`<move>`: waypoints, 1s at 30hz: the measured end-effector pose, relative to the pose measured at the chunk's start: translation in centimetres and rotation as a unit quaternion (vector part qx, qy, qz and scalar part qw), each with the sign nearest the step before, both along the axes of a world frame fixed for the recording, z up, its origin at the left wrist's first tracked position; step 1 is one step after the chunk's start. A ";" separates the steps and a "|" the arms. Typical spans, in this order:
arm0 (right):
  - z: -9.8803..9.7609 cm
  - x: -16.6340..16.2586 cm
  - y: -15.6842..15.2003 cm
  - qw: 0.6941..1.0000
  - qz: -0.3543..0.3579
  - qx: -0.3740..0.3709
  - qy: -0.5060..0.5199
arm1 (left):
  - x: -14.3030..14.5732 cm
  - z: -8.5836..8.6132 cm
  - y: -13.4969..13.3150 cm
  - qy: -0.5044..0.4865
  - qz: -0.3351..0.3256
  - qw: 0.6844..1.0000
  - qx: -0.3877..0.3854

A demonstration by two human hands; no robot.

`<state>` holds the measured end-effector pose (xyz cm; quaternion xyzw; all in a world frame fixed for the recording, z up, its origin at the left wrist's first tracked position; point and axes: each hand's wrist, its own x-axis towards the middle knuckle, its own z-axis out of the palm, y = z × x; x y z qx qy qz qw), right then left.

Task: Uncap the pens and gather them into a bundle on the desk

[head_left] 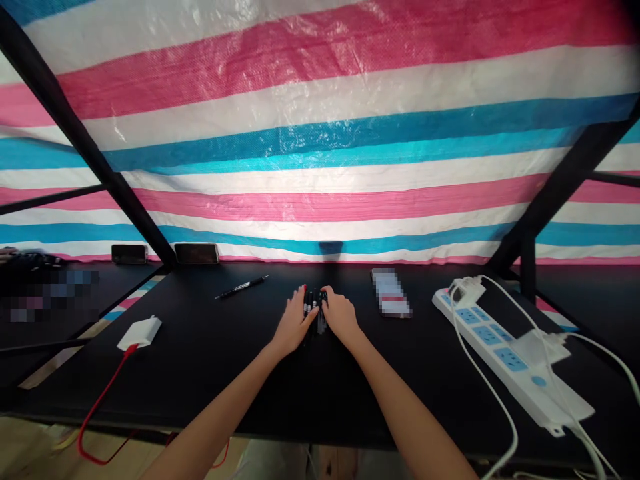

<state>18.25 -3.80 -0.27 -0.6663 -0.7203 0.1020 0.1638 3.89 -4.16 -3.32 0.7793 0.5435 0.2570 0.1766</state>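
Observation:
Several black pens point(313, 308) lie bunched side by side in the middle of the black table point(240, 373). My left hand point(294, 322) presses against the left side of the bunch, fingers curved along the pens. My right hand point(340, 313) presses against the right side, fingers bent round the pens. Together the hands squeeze the bunch between them. One single black pen point(242, 287) lies apart on the table, to the upper left of my hands.
A white power strip point(505, 353) with plugged-in white cables lies at the right. A white charger point(141, 332) with a red cable sits at the left. A blurred card-like item point(391, 293) lies right of the hands. Two phones point(197, 253) lean against the striped tarp behind.

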 end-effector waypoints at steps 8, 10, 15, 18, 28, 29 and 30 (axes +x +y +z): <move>-0.4 0.6 0.5 0.999 0.025 0.013 0.015 | -0.1 0.0 0.1 -0.031 -0.017 0.999 0.000; -0.4 0.6 0.5 0.999 0.031 0.013 0.011 | -0.4 0.0 -0.4 -0.037 -0.019 0.999 -0.007; -0.4 0.6 0.5 0.999 0.029 0.024 0.001 | -0.9 -0.1 -0.9 -0.012 0.008 1.000 0.003; -0.4 0.7 0.5 1.000 0.016 0.015 0.001 | -2.4 1.1 0.1 0.045 0.105 0.990 0.087; -0.4 0.7 0.8 1.000 0.003 0.024 0.017 | -12.7 2.5 4.5 0.319 0.306 0.888 0.131; -0.4 0.7 0.8 0.999 0.002 0.026 0.023 | -12.5 2.4 4.6 0.323 0.293 0.889 0.141; -0.4 0.8 0.8 0.999 -0.001 0.028 0.032 | -12.1 2.3 4.7 0.322 0.280 0.892 0.151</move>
